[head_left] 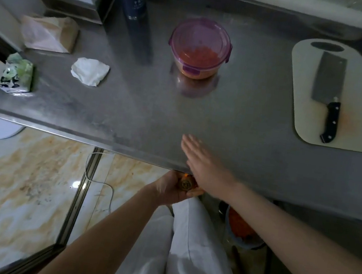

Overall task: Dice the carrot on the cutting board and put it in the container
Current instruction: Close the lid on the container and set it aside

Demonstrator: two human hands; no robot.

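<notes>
So the left hand is sitting bottom centre of the frame, just under the near edge of the steel table, fingers curled round a carrot. I'm only seeing the cut stem end poking out of the fist; the rest is hiding behind the right hand. That one is lying flat, fingers straight and together, holding nothing, hovering or resting right over the table edge above the carrot. It's blurry, so I can't tell if it's actually touching the steel.

Moving outward: the container is sitting upper centre, purple lid apparently clipped on, orange dice already showing inside. The cutting board is way over at the upper right with the cleaver lying on it, handle pointing toward the person. A crumpled tissue is lying centre left. A bowl of orange bits is sitting below the table, lower right.

What I'd be worrying about: the carrot is hanging off the table over the floor, so any slip in that one-handed grip and it's dropping. The board is well apart from both hands, so a long reach across. And if that lid really is on, the dice are going nowhere until it's popped.
</notes>
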